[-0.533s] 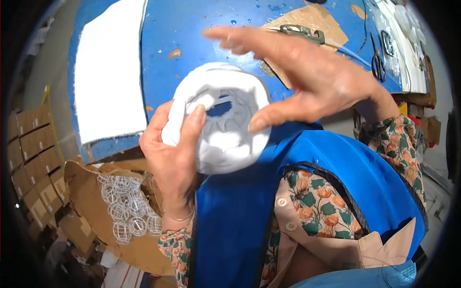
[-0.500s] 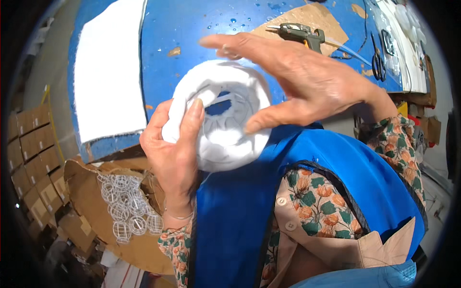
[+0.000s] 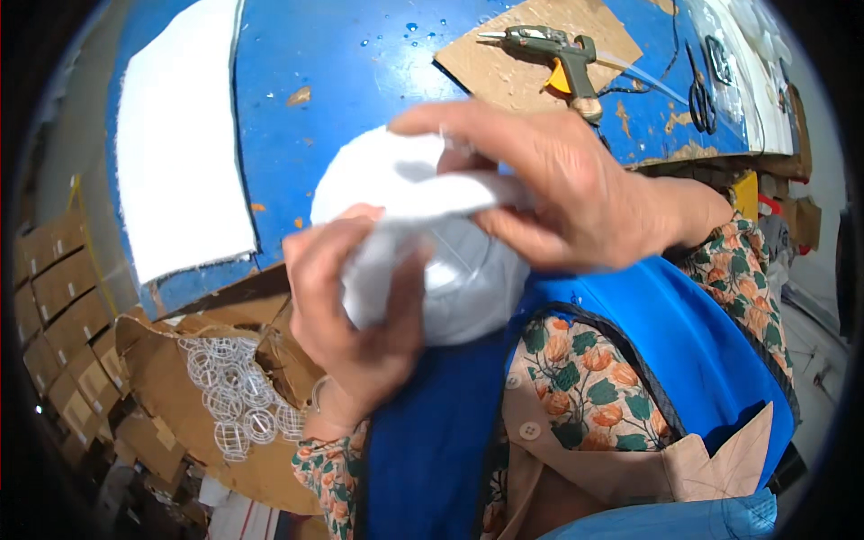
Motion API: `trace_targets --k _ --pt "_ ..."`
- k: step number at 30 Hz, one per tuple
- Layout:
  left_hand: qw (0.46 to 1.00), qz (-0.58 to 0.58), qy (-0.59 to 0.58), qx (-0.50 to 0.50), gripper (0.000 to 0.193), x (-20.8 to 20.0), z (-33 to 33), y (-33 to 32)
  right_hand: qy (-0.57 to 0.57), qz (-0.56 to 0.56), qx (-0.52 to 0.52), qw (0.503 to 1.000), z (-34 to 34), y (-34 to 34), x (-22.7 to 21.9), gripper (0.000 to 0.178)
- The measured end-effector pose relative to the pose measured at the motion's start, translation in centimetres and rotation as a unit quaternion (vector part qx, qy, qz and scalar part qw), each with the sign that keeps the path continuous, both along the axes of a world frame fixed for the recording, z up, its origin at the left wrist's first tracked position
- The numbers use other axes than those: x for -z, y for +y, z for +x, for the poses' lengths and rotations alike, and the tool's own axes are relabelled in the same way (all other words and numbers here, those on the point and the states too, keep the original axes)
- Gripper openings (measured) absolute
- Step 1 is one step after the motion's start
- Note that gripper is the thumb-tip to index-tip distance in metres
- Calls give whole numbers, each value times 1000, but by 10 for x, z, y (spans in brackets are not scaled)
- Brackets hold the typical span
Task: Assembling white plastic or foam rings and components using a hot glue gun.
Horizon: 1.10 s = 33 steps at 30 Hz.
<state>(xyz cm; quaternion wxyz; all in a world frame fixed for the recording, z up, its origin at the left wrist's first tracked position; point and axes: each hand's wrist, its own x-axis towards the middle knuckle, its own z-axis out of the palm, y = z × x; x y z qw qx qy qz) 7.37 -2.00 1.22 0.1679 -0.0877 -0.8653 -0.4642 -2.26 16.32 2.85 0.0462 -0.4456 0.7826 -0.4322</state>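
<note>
A round piece of white fluffy fabric (image 3: 360,171), with wire ribs showing inside its opening, is held up between both hands in front of my blue apron (image 3: 441,405). My left hand (image 3: 337,310) is closed on the near left side of the fabric. On the other side my right hand (image 3: 576,184) pinches a raised fold of it between thumb and fingers. The fold stretches between the two hands and is smeared by motion. Part of the opening is hidden behind it.
Flat white fabric (image 3: 184,144) lies on the blue table (image 3: 306,54). A glue gun (image 3: 558,58) rests on cardboard (image 3: 486,72) at the back, with black scissors (image 3: 700,94) to its right. At lower left, a cardboard box (image 3: 171,405) holds several white wire cages (image 3: 229,387).
My right hand has closed from spread fingers onto the fabric rim. The fabric piece has tilted, and a fold of its edge is now pulled up between my hands.
</note>
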Motion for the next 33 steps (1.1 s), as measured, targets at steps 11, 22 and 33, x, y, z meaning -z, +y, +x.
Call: trace_targets --k 11,22,33 --pt "992 -68 -60 86 40 -19 27 6 -124 -25 -93 988 30 11 -5 67" --pt "996 -75 4 37 38 -7 30 21 -110 34 -109 987 33 2 -8 43" --pt "993 52 -105 -20 46 -2 -9 -8 -88 41 -144 985 -21 -21 -9 45"
